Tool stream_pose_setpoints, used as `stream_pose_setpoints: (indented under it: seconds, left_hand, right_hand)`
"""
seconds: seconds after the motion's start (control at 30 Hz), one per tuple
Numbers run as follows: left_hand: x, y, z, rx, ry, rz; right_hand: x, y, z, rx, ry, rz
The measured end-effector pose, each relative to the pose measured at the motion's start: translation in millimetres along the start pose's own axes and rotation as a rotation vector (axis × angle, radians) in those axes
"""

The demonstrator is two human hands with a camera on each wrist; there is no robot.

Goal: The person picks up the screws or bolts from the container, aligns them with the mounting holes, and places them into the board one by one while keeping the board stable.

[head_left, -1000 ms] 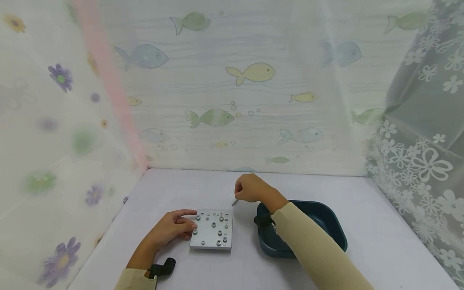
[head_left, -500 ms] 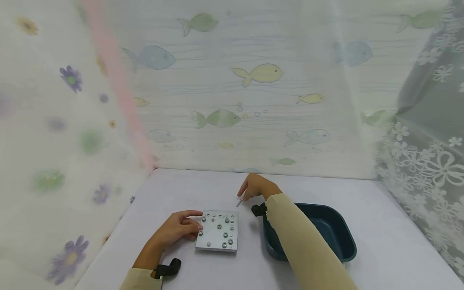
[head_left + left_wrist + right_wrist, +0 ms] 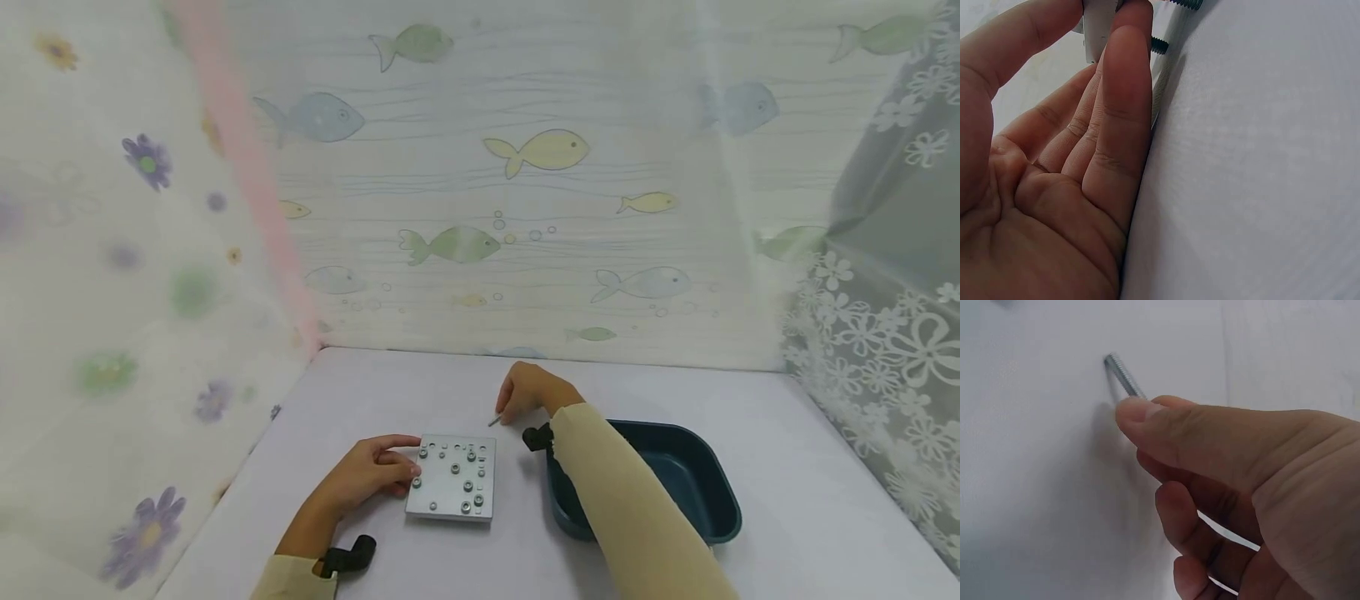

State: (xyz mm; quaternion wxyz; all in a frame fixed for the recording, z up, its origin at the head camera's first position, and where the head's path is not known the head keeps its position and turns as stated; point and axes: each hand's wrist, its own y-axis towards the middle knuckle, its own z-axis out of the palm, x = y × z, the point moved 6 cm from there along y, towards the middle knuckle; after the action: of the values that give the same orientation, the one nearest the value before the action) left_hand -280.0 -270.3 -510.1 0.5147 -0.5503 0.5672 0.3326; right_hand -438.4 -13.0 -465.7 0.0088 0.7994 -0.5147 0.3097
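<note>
A square silver metal plate (image 3: 442,492), studded with several socket-head screws and small holes, lies in front of me in the head view. My left hand (image 3: 365,479) grips its left edge between thumb and fingers. Beneath the plate, dark threaded ends (image 3: 1160,45) stick out in the left wrist view. Beyond the plate's far right corner, my right hand (image 3: 527,392) pinches a small metal screw (image 3: 1124,376) between thumb and index finger. The threaded shank points out past the fingertips, close over the white cloth, and the rest is hidden in the grip.
A dark teal rectangular tub (image 3: 722,492) stands right of the plate, partly under my right forearm. White cloth covers the table (image 3: 405,383). Curtains with fish (image 3: 536,150) and flowers hang at the back and sides.
My right hand has turned and shifted its fingers on the screw, whose shank now lies flatter and shows less. The head view has swung slightly left. My left hand stays on the plate.
</note>
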Motion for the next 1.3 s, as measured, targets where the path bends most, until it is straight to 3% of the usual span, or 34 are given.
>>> stream_pose_setpoints:
  seconds: [0.43,0.53,0.67,0.8,0.97,1.3]
  left_hand:
    - [1.3,0.6,-2.2,-0.003,0.023,-0.012]
    - [1.9,1.1,-2.8,0.004,0.027,-0.004]
    - [1.8,1.3,-3.1,0.005,0.031,0.007]
    - [2.4,2.2,-0.5,0.011,0.031,0.017]
    - [3.5,1.3,0.2,0.02,0.018,0.011]
    - [-0.1,1.9,-0.1,0.021,0.005,0.017]
  right_hand:
    - [25,-37,-22.6,-0.025,-0.045,-0.183]
    - [33,-47,-23.4,0.017,0.023,-0.252]
    - [45,-59,-16.1,0.137,0.156,-0.309]
    - [50,-64,-2.8,0.228,0.211,-0.306]
    - [46,-58,12.5,0.266,0.207,-0.252]
    - [39,-46,20.5,0.229,0.221,-0.232]
